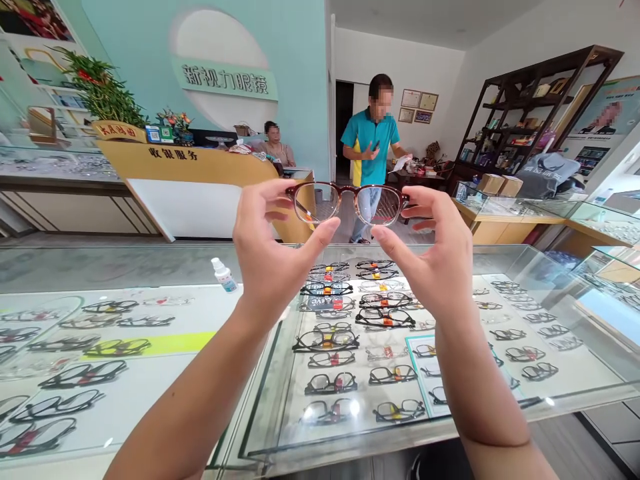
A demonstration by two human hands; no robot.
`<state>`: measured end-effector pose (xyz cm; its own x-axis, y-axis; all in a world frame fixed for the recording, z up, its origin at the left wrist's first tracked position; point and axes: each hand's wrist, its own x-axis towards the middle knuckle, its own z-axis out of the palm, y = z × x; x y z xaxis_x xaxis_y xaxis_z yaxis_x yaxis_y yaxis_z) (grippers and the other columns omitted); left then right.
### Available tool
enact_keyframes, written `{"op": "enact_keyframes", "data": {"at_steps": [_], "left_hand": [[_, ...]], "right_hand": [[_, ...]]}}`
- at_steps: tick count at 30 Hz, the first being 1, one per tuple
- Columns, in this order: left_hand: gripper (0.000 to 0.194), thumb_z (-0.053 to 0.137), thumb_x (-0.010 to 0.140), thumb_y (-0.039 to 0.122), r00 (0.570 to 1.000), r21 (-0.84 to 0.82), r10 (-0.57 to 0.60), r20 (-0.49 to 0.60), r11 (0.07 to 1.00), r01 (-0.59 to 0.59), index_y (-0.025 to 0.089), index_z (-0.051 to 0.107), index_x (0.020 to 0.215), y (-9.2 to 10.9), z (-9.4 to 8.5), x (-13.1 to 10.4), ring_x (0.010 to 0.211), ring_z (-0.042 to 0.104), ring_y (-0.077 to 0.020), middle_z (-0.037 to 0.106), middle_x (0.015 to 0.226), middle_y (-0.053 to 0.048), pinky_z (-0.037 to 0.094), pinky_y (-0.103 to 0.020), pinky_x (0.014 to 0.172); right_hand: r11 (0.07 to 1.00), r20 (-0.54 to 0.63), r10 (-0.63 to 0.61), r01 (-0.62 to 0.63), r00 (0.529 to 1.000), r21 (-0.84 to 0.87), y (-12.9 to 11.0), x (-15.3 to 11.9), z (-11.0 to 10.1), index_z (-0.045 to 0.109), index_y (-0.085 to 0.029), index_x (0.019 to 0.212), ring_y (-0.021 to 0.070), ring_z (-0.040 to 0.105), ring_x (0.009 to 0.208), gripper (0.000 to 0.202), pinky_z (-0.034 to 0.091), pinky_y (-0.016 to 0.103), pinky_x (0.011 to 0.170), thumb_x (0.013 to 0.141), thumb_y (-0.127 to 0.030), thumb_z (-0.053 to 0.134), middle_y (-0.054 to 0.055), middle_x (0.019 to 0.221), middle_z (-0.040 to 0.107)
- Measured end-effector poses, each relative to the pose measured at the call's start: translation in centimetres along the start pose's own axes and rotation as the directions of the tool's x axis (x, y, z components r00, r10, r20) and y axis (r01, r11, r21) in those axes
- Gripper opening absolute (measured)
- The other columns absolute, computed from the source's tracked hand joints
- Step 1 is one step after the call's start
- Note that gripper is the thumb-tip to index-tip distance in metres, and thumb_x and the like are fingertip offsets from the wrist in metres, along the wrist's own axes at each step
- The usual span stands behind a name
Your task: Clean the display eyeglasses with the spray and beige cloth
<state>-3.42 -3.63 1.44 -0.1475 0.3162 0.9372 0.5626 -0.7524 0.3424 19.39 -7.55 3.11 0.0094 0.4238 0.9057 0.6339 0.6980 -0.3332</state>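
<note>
A pair of eyeglasses (349, 189) with a dark reddish-brown upper rim and clear lower rims is held up level in front of me, above the glass display case (280, 427). My left hand (273, 240) grips its left end near the hinge, fingers behind and thumb under the lens. At the right end, my right hand (430, 243) pinches the frame the same way, its thumb close to the lower edge of the right lens. Through the lenses I see the room behind. The temples are mostly hidden.
Rows of eyeglasses (327, 341) lie inside the case under the glass. A small white spray bottle (224, 275) stands on top at the left. Beyond are a counter (200, 200) with a seated person (280, 150), a standing person (374, 143) holding paper, and a dark shelf (530, 100).
</note>
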Motion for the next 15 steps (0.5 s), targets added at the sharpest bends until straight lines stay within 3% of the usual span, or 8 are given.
{"op": "enact_keyframes", "data": {"at_steps": [8,15], "left_hand": [[0.061,0.088,0.091,0.059,1.000,-0.027,0.004,0.017,1.000,-0.003,0.037,0.066,0.143,-0.1,-0.2,0.2,0.118,0.071,-0.0301,0.069,0.127,-0.007,0.061,-0.052,0.096],[0.060,0.082,0.096,0.061,0.996,-0.056,0.005,0.086,0.998,0.000,0.032,0.066,0.146,-2.1,0.3,0.4,0.111,0.075,-0.0267,0.074,0.128,-0.009,0.065,-0.049,0.095]], "right_hand": [[0.998,-0.009,0.054,-0.053,0.999,0.030,0.2,0.3,0.3,0.065,-0.028,0.135,0.0261,0.075,0.108,0.047,0.062,0.045,0.086,0.097,-0.051,0.083,0.009,0.127,0.077],[0.991,-0.016,0.107,-0.105,0.994,0.079,1.1,0.6,0.9,0.067,-0.026,0.133,0.0244,0.074,0.103,0.046,0.061,0.044,0.088,0.095,-0.048,0.085,0.008,0.127,0.077]]}}
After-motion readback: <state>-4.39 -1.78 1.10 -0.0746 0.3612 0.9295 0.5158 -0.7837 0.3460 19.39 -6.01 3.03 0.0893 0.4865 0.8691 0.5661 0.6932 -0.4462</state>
